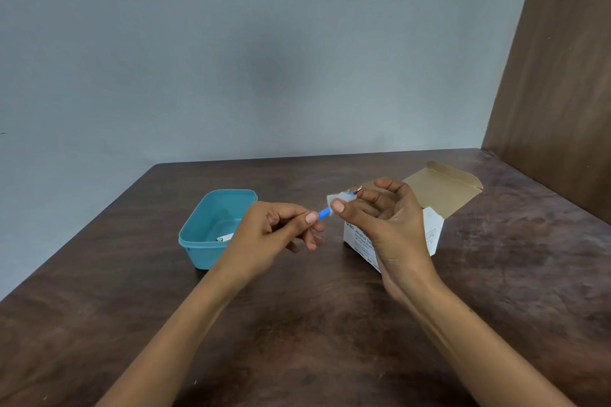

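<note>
From my seat, a teal plastic tub point(205, 256) stands on the dark wooden table point(297, 324), left of and just behind my left hand point(281, 228), with a small white packet point(225, 237) lying inside it. An open box of alcohol swabs point(433, 231) sits to the right, its brown flap point(443, 188) folded back toward the far edge. My right hand point(390, 225) blocks most of the box front, so its print reads only in part.

Between the hands and above the table, my left thumb and forefinger pinch a slim blue piece point(324, 212). My right thumb and fingers pinch a white swab point(337, 197) over its far end, the remaining fingers loosely spread. The fingers and swab cover most of the blue piece, so I cannot tell what it is.
</note>
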`<state>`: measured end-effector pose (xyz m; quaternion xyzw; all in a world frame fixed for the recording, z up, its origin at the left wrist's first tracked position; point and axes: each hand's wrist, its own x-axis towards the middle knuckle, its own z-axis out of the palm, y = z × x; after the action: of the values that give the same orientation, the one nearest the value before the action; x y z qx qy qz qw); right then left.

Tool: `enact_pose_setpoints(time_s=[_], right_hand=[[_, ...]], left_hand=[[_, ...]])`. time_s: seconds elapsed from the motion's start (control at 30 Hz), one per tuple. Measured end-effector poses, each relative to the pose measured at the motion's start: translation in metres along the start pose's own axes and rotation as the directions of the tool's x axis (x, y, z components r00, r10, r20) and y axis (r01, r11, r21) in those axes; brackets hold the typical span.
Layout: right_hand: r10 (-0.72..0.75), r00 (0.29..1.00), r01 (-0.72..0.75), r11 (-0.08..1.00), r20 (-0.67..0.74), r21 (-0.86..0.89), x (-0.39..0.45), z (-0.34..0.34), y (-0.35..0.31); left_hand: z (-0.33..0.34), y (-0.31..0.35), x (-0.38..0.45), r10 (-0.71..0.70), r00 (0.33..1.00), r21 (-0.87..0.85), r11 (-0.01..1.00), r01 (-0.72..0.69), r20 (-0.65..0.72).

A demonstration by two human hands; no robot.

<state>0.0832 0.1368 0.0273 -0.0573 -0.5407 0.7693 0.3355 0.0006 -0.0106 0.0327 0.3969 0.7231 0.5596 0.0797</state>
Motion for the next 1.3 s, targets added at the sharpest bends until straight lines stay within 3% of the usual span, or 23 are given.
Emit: enact_pose_setpoints(time_s=[0.3,0.53,0.77,1.07,1.3], right_hand=[[-0.021,1.000,0.021,1.000,-0.013,-0.003,0.003,-0.001,-0.011],[0.026,0.999,-0.026,1.000,0.041,-0.002,-0.003,0.004,0.002],[-0.028,1.000,0.028,0.999,-0.010,-0.022,0.002,-0.001,-0.008],[-0.018,1.000,0.019,0.998,0.024,-0.056,-0.002,0.003,0.002],[-0.028,1.000,0.027,0.997,-0.006,-0.067,0.004,-0.002,-0.005]], left_hand=[[-0.002,0.003,-0.001,-0.111,0.987,-0.102,0.987,0.123,0.119],[-0.004,0.006,-0.001,-0.151,0.977,-0.108,0.980,0.168,0.151],[-0.006,0.006,-0.001,-0.209,0.964,-0.109,0.968,0.228,0.164],[-0.002,0.007,-0.003,-0.015,1.000,0.001,1.000,0.015,-0.012],[-0.002,0.004,-0.003,0.043,0.996,0.042,0.998,-0.040,-0.083]])
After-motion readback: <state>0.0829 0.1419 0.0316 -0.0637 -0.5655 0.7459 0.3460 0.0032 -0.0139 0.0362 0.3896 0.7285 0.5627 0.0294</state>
